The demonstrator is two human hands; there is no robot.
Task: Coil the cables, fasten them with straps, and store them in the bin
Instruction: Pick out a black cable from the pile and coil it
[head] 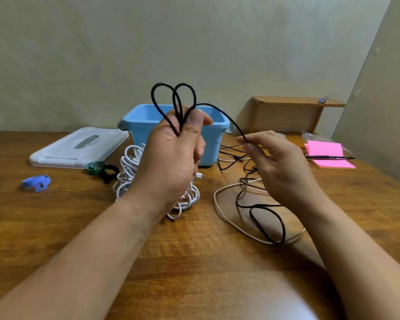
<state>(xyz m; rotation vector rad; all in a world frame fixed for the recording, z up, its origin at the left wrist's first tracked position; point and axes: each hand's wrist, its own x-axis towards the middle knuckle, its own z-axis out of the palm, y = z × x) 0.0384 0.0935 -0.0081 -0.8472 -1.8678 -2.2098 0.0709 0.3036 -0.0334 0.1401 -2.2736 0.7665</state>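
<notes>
1. Your left grip [171, 153] is curled round two upright loops of the black cable [228, 116], in front of the blue bin [139, 121].
2. Your right grip [280, 167] pinches the same cable, near, to the right; slack lies on the desk [194, 250].
3. The next loop likely feeds right-to-left.

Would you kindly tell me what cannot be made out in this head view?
- Inside the bin: hidden by its near wall and the left hand.
- The white cables: partly covered by the left hand.
- Ends of the black cable: none discernible; the left hand's grip hides part of it.
- The purple thing on the shelf: too small to identify.
</notes>
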